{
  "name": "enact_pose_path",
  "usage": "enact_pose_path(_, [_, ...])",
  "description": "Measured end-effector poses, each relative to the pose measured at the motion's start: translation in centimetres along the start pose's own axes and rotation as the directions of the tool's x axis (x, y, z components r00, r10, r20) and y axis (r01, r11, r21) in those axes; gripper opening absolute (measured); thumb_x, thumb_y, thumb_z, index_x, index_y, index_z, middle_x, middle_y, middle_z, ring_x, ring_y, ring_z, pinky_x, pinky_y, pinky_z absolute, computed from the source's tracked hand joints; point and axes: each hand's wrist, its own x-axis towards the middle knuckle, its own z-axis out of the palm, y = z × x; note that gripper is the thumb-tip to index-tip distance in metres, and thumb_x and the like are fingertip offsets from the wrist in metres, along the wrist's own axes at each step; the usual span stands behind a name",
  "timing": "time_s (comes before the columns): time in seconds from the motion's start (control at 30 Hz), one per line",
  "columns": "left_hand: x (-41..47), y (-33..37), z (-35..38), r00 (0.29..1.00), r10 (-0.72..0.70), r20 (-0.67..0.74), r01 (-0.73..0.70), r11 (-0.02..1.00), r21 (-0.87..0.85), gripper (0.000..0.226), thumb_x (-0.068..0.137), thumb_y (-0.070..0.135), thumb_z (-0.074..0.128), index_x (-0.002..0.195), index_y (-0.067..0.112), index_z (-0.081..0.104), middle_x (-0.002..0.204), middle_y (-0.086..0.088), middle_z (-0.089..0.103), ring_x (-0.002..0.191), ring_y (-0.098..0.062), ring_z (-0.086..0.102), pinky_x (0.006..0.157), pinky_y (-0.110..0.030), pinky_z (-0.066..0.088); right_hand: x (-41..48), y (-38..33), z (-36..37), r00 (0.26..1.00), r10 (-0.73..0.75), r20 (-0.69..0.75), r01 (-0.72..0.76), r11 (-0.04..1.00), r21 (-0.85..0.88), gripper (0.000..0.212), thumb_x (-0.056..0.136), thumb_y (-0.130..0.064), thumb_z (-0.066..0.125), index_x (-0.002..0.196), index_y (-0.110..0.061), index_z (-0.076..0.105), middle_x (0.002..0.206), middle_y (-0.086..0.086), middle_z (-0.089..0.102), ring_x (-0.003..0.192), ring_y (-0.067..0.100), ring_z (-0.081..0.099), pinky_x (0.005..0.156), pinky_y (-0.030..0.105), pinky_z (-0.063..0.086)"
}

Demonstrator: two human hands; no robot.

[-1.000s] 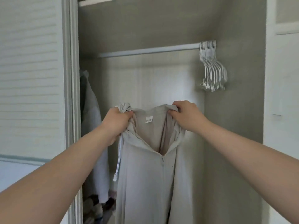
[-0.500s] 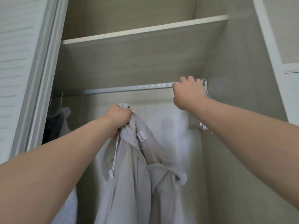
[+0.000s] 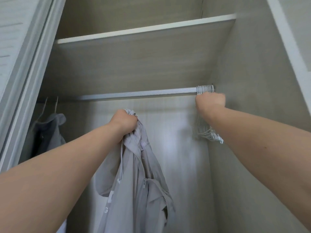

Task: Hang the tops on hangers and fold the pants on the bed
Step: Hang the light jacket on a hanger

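A light grey zip hoodie [image 3: 141, 180] hangs limp inside the wardrobe, bunched at its collar in the grip of my left hand [image 3: 123, 122]. Its zip is partly undone and a white drawstring dangles. A bundle of several white hangers [image 3: 206, 132] hooks over the right end of the metal rail [image 3: 138, 94]. My right hand [image 3: 210, 102] is raised just under the rail, curled around the hangers' necks below their hooks. How many hangers it grips is hidden by the fist.
A shelf [image 3: 144, 30] runs above the rail. A darker grey garment [image 3: 48, 132] hangs on hangers at the rail's left end. The sliding door frame [image 3: 28, 78] stands at the left and the wardrobe side wall [image 3: 249, 115] at the right.
My right hand let go of the hoodie and went up to the rail, then right onto the hangers. The hoodie now droops from my left hand alone. My view tilted upward.
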Motion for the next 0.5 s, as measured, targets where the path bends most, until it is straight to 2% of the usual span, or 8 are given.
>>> enact_pose_path(0.1, [0.0,-0.2,-0.4,1.000,-0.009,-0.015,0.009,1.000,0.004,0.034,0.097,0.005,0.049,0.070,0.021,0.036,0.071,-0.004,0.040,0.076,-0.022,0.040,0.055,-0.028,0.031,0.5,0.4,0.2,0.998,0.036,-0.045,-0.034,0.998,0.050,0.036,0.095,-0.007,0.049,0.128,-0.015,0.060,0.131,0.011,0.058,0.122,0.032,0.054,0.090,0.035,0.039])
enact_pose_path(0.2, [-0.2,-0.3,-0.9,1.000,-0.010,-0.016,0.011,1.000,0.010,0.033,0.097,0.005,0.050,0.071,0.020,0.038,0.071,-0.003,0.041,0.076,-0.022,0.041,0.056,-0.028,0.032,0.5,0.8,-0.1,0.996,0.052,-0.074,-0.047,0.996,0.070,0.037,0.094,-0.009,0.050,0.130,-0.013,0.058,0.132,0.015,0.053,0.124,0.035,0.049,0.095,0.037,0.039])
enact_pose_path(0.3, [-0.5,-0.5,-1.5,1.000,0.007,-0.006,-0.007,1.000,0.026,0.023,0.097,0.006,0.050,0.078,0.017,0.044,0.077,-0.007,0.043,0.078,-0.021,0.042,0.057,-0.028,0.032,0.2,1.0,-0.8,0.992,0.076,-0.096,-0.055,0.977,0.205,0.037,0.095,-0.005,0.048,0.131,-0.005,0.056,0.130,0.017,0.050,0.120,0.039,0.054,0.088,0.039,0.042])
enact_pose_path(0.4, [-1.2,-0.5,-2.3,1.000,0.010,0.000,-0.010,0.999,0.048,0.011,0.098,0.008,0.050,0.088,0.014,0.048,0.082,-0.010,0.046,0.078,-0.022,0.044,0.059,-0.029,0.034,-0.7,0.6,-2.1,0.989,0.120,-0.089,-0.068,0.892,0.447,0.034,0.095,-0.003,0.048,0.128,-0.001,0.053,0.129,0.019,0.047,0.115,0.042,0.057,0.086,0.041,0.044])
enact_pose_path(0.5, [-2.0,-0.1,-3.5,1.000,0.008,-0.014,-0.007,0.998,0.062,0.016,0.097,0.009,0.051,0.083,0.017,0.047,0.082,-0.010,0.048,0.077,-0.022,0.046,0.062,-0.030,0.035,-2.1,0.4,-3.5,0.984,0.177,-0.026,-0.112,0.726,0.678,0.029,0.095,-0.004,0.049,0.122,0.003,0.053,0.130,0.023,0.050,0.118,0.042,0.055,0.092,0.041,0.045])
